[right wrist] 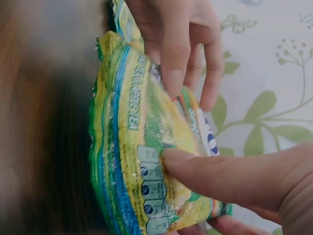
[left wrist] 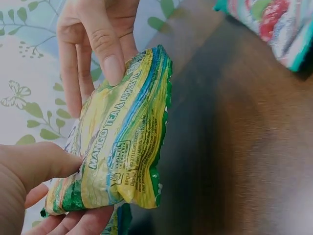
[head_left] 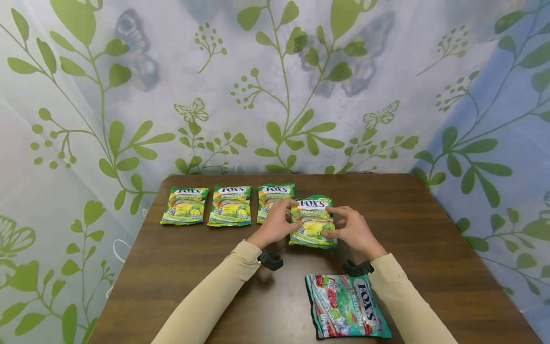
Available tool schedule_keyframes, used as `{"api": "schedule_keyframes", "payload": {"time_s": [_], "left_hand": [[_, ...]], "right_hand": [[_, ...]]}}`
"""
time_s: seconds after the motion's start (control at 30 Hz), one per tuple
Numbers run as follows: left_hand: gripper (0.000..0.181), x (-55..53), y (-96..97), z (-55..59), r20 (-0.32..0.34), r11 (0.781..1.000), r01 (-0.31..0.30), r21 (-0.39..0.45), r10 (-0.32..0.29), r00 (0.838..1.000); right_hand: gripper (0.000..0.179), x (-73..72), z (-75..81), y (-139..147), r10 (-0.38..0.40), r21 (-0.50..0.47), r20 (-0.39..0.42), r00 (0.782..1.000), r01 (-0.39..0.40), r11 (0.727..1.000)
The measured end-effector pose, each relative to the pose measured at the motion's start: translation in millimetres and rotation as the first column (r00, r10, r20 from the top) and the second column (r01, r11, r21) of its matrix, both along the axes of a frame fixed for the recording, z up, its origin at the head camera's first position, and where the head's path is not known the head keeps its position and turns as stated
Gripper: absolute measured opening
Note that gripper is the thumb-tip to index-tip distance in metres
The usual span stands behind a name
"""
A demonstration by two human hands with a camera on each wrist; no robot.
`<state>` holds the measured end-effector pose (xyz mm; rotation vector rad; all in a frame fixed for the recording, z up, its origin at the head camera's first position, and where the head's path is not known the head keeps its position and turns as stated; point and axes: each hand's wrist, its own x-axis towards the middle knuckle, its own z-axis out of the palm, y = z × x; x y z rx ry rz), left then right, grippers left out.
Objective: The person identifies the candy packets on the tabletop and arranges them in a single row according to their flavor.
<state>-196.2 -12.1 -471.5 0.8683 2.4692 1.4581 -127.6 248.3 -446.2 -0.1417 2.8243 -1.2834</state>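
Both hands hold one yellow-green candy bag [head_left: 312, 222] marked FOX'S Spring Tea, by its two sides. The left hand [head_left: 277, 221] pinches its left side, thumb [left wrist: 54, 164] on the front and fingers behind. On the opposite side, the right hand [head_left: 350, 229] grips it the same way, its thumb [right wrist: 220, 171] pressed on the printed front. In the wrist views the bag is tilted, with its lower seam out over the brown table. Just left of it lies a matching candy bag [head_left: 275, 190], partly hidden behind the left hand.
Two more Spring Tea bags, one at far left [head_left: 185, 206] and one beside it [head_left: 230, 206], lie in the back row. A teal and red FOX'S bag [head_left: 343, 306] lies near the right forearm. The brown table [head_left: 206, 258] meets a leaf-patterned curtain [head_left: 223, 86] behind.
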Motion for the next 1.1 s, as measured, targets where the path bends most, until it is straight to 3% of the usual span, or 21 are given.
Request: {"api": "schedule_keyframes", "payload": {"time_s": [0.63, 0.9, 1.1], "left_hand": [[0.054, -34.0, 31.4, -2.8, -0.014, 0.997, -0.045, -0.059, 0.044, 0.999], [0.056, -49.5, 49.2, 1.0, 0.012, 0.992, -0.073, -0.105, 0.075, 0.997], [0.058, -55.2, 58.0, -1.5, 0.039, 0.986, -0.077, -0.149, 0.084, 0.996]], "right_hand": [[0.074, -41.5, -4.6, 19.6, -0.017, 0.025, 0.021, 1.000, 0.016, 1.000], [0.072, -62.6, -4.4, 30.3, -0.027, 0.034, 0.044, 0.999, 0.025, 0.999], [0.073, -73.1, -10.9, 34.6, -0.025, 0.050, 0.080, 0.996, 0.021, 0.999]]}}
